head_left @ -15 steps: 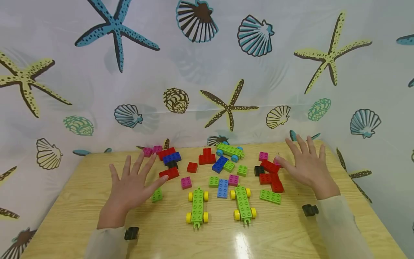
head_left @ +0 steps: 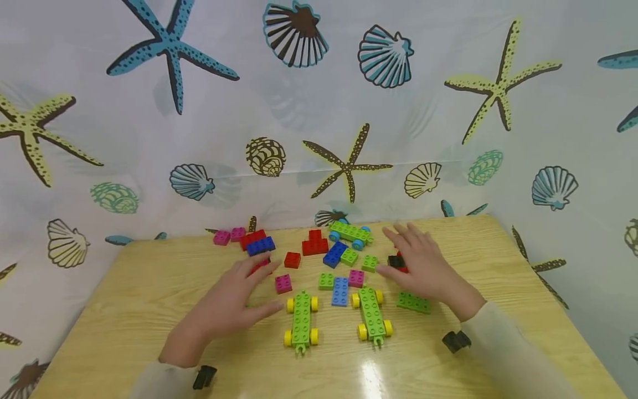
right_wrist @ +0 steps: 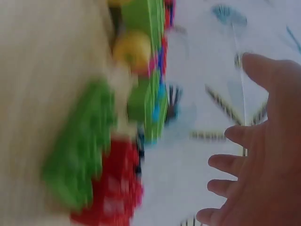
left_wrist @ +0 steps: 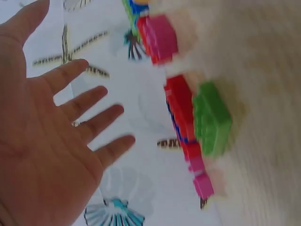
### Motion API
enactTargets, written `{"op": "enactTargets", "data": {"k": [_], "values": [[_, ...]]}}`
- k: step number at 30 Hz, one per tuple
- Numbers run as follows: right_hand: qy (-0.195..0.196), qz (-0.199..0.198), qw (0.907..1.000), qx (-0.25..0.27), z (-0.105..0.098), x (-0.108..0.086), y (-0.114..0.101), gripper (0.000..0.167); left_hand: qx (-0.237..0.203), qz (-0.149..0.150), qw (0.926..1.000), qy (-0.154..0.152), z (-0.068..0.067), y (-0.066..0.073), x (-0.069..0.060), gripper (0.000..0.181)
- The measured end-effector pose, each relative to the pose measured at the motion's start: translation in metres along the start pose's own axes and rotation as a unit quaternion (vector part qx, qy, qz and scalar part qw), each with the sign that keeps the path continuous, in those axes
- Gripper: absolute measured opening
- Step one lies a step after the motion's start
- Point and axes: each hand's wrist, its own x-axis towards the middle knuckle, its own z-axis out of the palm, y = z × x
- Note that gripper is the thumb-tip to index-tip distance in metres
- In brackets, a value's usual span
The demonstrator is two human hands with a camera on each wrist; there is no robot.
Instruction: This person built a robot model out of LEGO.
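My left hand (head_left: 224,302) is held over the left of the table with its fingers spread and nothing in it. It partly hides a red brick (head_left: 264,267); a green brick (left_wrist: 212,120) shows beside its fingers in the left wrist view. On the right, my right hand (head_left: 428,269), fingers extended and empty, covers much of a red and black brick group. A long green brick (head_left: 413,302) lies just below that hand. Between the hands stand two green wheeled bases with yellow wheels, one on the left (head_left: 301,321) and one on the right (head_left: 371,315).
At the back sits a green base with blue wheels (head_left: 350,231) near a stepped red stack (head_left: 315,244). Loose blue, pink, green and red bricks are scattered around the middle, including a light blue brick (head_left: 340,291). A patterned cloth (head_left: 299,111) hangs behind the table (head_left: 114,310).
Both hands have swung inward, the left toward the right and the right toward the left, now over the bricks at each side. The view has shifted slightly. The bricks appear unmoved.
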Motion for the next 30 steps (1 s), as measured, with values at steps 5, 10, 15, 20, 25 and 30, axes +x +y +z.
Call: {"op": "enactTargets", "data": {"k": [5, 10, 15, 20, 25, 30], "values": [[-0.072, -0.063, 0.9942, 0.049, 0.021, 0.002, -0.046, 0.086, -0.07, 0.011, 0.996, -0.055, 0.012, 0.018, -0.004, 0.082], [-0.144, -0.078, 0.9793, 0.119, 0.037, 0.005, -0.079, 0.08, -0.096, 0.01, 0.9923, -0.078, 0.021, 0.029, 0.0, 0.081], [-0.186, -0.057, 0.9712, 0.138, 0.054, 0.006, -0.099, 0.082, -0.096, 0.014, 0.9901, -0.102, 0.024, 0.035, 0.005, 0.086], [-0.178, -0.066, 0.9748, 0.118, 0.068, 0.009, -0.109, 0.094, -0.088, 0.002, 0.9892, -0.117, 0.025, 0.033, 0.004, 0.096], [-0.164, -0.077, 0.9805, 0.078, 0.074, 0.013, -0.116, 0.098, -0.095, -0.021, 0.986, -0.135, 0.027, 0.03, 0.002, 0.106], [-0.162, -0.071, 0.9828, 0.053, 0.08, 0.018, -0.119, 0.1, -0.095, -0.026, 0.9857, -0.137, 0.027, 0.027, 0.001, 0.108]]}}
